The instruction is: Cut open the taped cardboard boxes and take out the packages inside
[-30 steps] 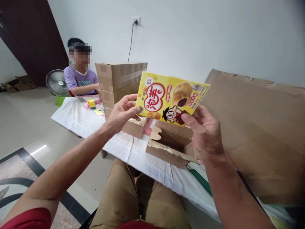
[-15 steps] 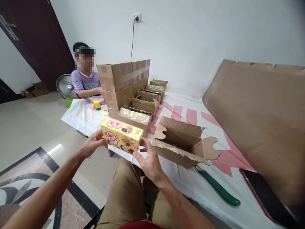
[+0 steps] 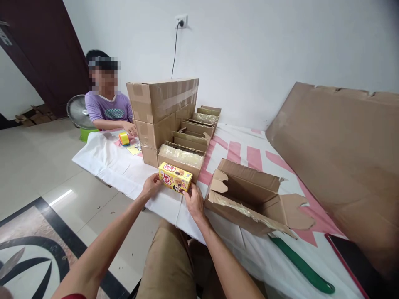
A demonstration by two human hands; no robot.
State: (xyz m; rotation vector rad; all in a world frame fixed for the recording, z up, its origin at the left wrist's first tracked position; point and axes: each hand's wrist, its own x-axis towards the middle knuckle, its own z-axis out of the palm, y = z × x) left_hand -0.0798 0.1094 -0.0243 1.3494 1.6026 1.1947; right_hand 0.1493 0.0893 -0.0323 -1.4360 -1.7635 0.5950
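A yellow snack box [image 3: 175,178] with red lettering and pictures of round biscuits is held between both my hands, over the table's near edge. My left hand [image 3: 152,185] grips its left end, and my right hand [image 3: 193,199] closes on its right end. Right behind it stands an open cardboard box [image 3: 181,157] with shiny tape along its rim. To the right of my right hand is another open cardboard box [image 3: 246,209], its flaps torn and spread; the part of its inside that shows is bare.
Taped cartons [image 3: 162,101] are stacked behind the row of open boxes. A green-handled tool [image 3: 302,265], a phone [image 3: 352,257] and a large cardboard sheet [image 3: 336,158] are on the right. Across the table sits a person in purple [image 3: 109,110], near a yellow tape roll [image 3: 124,138].
Both my hands have carried the snack box forward, away from my body, toward the nearest taped-rim box. The camera view has shifted slightly. The other person's hand now shows near the tape roll.
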